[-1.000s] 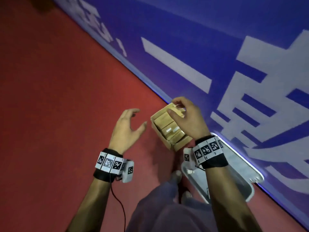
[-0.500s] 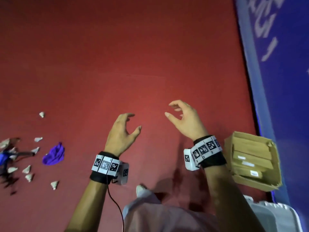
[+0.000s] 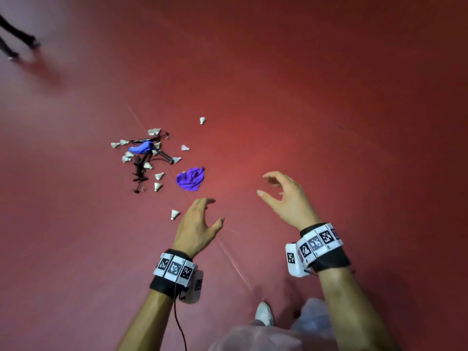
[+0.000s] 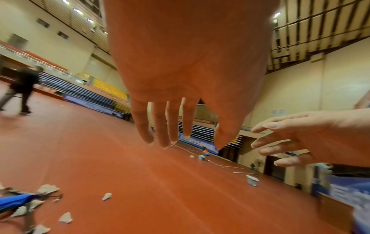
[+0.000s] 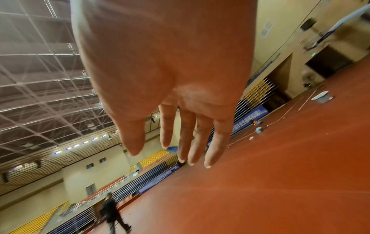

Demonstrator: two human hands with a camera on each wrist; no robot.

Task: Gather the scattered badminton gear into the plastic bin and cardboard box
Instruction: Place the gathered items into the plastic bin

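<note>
Badminton gear lies scattered on the red floor ahead and to my left: several white shuttlecocks, one shuttlecock (image 3: 174, 214) just left of my left hand, a crumpled purple cloth (image 3: 190, 178), a blue item (image 3: 140, 148) and black rackets (image 3: 141, 163) in a heap. My left hand (image 3: 202, 219) hangs above the floor with loosely bent fingers (image 4: 160, 126), holding nothing. My right hand (image 3: 281, 193) is raised to its right, fingers (image 5: 188, 139) relaxed and empty. The bin and the cardboard box are out of view.
A person in black (image 5: 112, 210) walks across the far floor; their legs (image 3: 17, 44) show at the head view's top left. A small grey tub (image 4: 252, 180) stands further off. A blue banner wall (image 4: 348, 194) runs on my right.
The view has swung left, away from the cardboard box and bin, which have left the frame. The gear heap has come closer to the centre. Both hands stay empty.
</note>
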